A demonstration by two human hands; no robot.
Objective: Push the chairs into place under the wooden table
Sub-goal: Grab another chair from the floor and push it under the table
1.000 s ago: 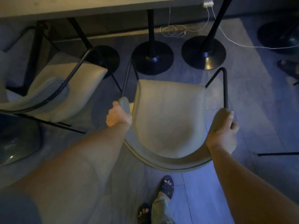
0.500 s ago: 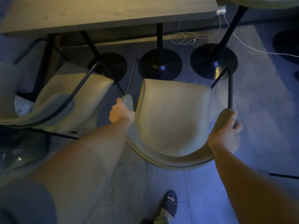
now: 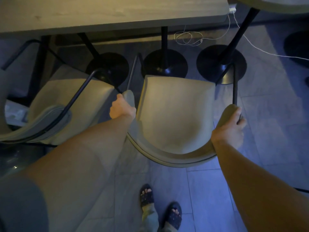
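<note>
A person's left hand (image 3: 122, 107) and right hand (image 3: 229, 129) are each gripping, fingers wrapped, an armrest of a beige upholstered chair (image 3: 177, 114) facing the wooden tabletop (image 3: 108, 12), not yet under it. Pushing evenly should steer its legs between the round black pedestal bases (image 3: 164, 63).

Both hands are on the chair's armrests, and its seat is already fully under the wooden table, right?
Not quite. In the head view the left hand and right hand do grip the chair armrests, but the seat is not under the table; it sits short of the edge.
</note>
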